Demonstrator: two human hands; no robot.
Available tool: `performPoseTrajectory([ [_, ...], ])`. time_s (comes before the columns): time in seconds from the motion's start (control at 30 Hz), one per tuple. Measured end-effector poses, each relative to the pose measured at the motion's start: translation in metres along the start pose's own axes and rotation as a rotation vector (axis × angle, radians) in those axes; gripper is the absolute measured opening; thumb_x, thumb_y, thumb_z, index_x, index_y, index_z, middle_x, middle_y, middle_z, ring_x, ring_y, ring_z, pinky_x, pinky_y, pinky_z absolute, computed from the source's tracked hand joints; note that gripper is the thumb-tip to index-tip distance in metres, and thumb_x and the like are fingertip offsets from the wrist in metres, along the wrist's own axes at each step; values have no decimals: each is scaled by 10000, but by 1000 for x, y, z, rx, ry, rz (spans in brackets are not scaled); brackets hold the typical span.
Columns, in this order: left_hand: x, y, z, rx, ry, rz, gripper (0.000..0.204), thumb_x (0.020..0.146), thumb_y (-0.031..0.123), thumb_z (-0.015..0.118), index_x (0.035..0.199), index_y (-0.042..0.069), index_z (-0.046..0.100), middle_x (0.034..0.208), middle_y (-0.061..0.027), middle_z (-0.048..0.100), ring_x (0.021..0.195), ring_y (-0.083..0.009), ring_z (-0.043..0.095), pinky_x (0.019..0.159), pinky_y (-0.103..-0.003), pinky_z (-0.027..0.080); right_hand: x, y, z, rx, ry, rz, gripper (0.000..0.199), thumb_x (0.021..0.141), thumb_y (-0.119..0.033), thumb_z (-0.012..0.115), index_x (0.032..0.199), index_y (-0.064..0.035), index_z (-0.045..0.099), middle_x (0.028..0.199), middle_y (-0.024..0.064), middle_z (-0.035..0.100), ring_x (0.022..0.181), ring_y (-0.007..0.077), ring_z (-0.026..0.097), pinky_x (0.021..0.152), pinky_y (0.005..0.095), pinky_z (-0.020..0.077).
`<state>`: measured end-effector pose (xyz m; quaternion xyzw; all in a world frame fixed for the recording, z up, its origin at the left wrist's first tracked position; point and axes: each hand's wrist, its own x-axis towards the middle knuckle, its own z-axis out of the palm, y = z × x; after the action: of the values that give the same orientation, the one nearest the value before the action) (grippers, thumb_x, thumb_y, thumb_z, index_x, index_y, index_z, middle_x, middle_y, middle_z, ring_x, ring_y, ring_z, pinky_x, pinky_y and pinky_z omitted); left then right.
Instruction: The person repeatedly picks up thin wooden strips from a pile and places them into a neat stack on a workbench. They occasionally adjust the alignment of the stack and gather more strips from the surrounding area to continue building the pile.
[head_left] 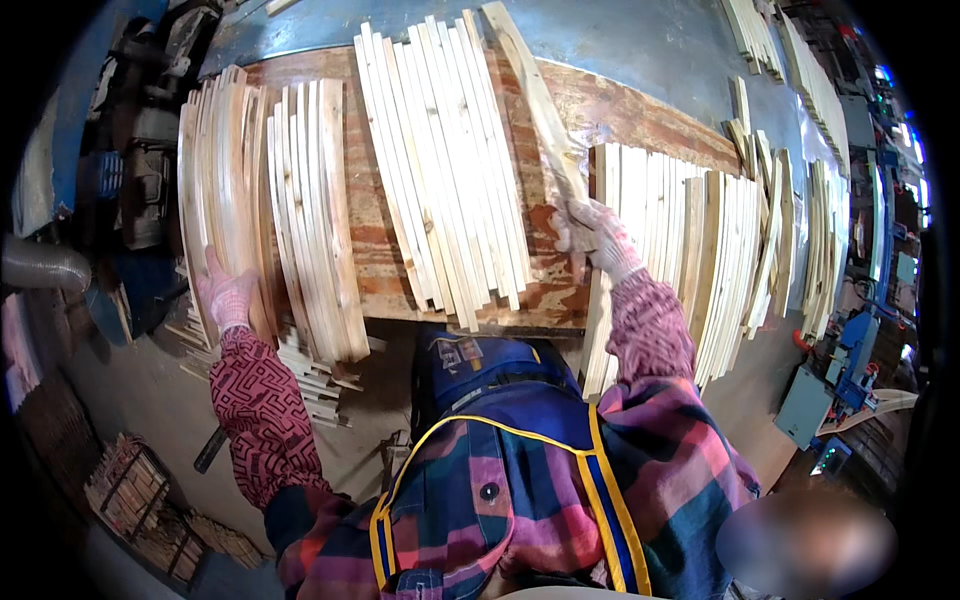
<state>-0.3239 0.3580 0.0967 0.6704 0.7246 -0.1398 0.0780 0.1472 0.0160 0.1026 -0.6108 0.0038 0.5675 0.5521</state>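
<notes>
My right hand (598, 238), in a pale work glove, is closed around the near end of a long wooden strip (535, 95). That strip slants away to the far left, between the middle bundle of strips (440, 165) and the right-hand row of strips (660, 215). At the left, my gloved left hand (229, 292) rests with its fingers spread on the near part of a bundle of wooden strips (222, 170). Another bundle (312, 210) lies just to the right of it. Both sleeves have pink patterned covers.
The bundles lie on a worn plywood board (375, 265) over a blue-grey metal table (640, 40). More strips (825, 240) lie at the far right. Below the left bundles are loose strips (315, 385). Machinery (140, 170) stands left, and a grey machine box (803, 405) right.
</notes>
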Motion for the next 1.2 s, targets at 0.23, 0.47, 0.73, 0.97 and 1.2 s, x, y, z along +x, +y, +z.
performPoseTrajectory([
  [0.23, -15, 22, -5, 9, 235, 105, 978, 750, 462, 747, 1533, 243, 205, 1462, -222, 336, 1367, -382, 317, 1126, -477, 286, -104, -108, -163, -1041, 962, -166, 342, 920, -213, 641, 1192, -15, 584, 916, 50, 647, 626, 60, 550, 497, 207, 451],
  [0.47, -43, 146, 24, -223, 617, 532, 860, 726, 388, 731, 1478, 197, 360, 1413, -147, 399, 1323, -312, 369, 1104, -459, 339, -90, -201, -239, -1733, 1506, 62, 839, 871, -414, 658, 1524, -112, 227, 1442, 159, 431, 1272, 284, 481, 1017, 385, 440],
  [0.73, -86, 261, -6, -592, 332, 711, 785, 736, 179, 785, 1396, 63, 378, 1332, -149, 464, 1214, -339, 481, 1023, -449, 451, 310, -280, 95, -1823, 558, -893, 800, 838, -481, 658, 1504, -194, 319, 1514, 92, 357, 1406, 268, 294, 1156, 378, 234],
  [0.97, -102, 188, 8, -597, 301, 383, 676, 723, 208, 779, 1341, 85, 533, 1279, -176, 505, 1138, -378, 520, 905, -429, 495, 428, -312, 267, -1994, 339, -876, 466, 867, -282, 612, 1294, -151, 478, 1287, 68, 581, 1119, 248, 582, 889, 394, 483],
  [1.2, -72, 275, 1, -1139, -134, 519, 703, 804, 163, 753, 1411, 19, 429, 1360, -167, 476, 1224, -283, 503, 988, -353, 455, 310, -273, 120, -820, -530, -159, 246, 871, -162, 637, 1080, -34, 645, 906, 77, 688, 759, 151, 669, 667, 283, 555],
])
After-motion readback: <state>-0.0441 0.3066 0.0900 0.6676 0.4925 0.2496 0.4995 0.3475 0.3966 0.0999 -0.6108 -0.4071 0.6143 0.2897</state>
